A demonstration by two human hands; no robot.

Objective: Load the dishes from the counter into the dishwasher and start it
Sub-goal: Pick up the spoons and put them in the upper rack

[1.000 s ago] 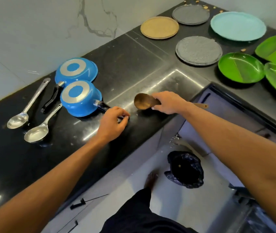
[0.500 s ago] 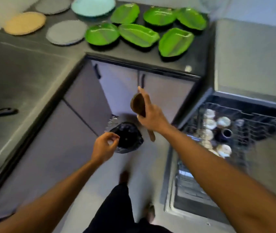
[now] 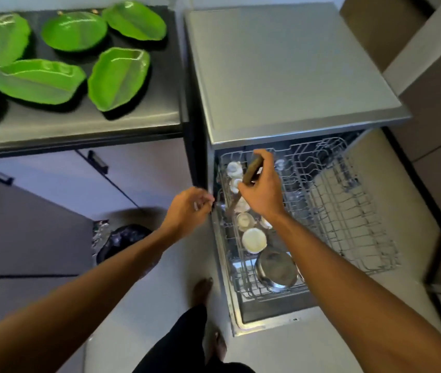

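Note:
My right hand (image 3: 262, 191) grips a brown wooden spoon (image 3: 252, 168) and holds it over the left side of the dishwasher's pulled-out wire rack (image 3: 348, 200). The spoon's bowl points up and its handle runs down behind my fingers. White cups (image 3: 253, 239) and a steel bowl (image 3: 277, 270) sit in the rack's left rows. My left hand (image 3: 187, 208) hovers beside the rack's left edge with loosely curled fingers and holds nothing. Several green leaf-shaped plates (image 3: 118, 78) lie on the dark counter (image 3: 79, 125) at the upper left.
The dishwasher's grey top (image 3: 286, 71) stands behind the rack. A black bin bag (image 3: 122, 240) sits on the floor below the cabinet doors (image 3: 52, 184). My feet stand on the floor beside the open dishwasher door (image 3: 267, 316). Brown cabinets rise at the right.
I have turned from the counter corner to the dishwasher. My right hand carried the wooden spoon from the counter to above the rack. My left hand let go of the blue pan's handle and followed.

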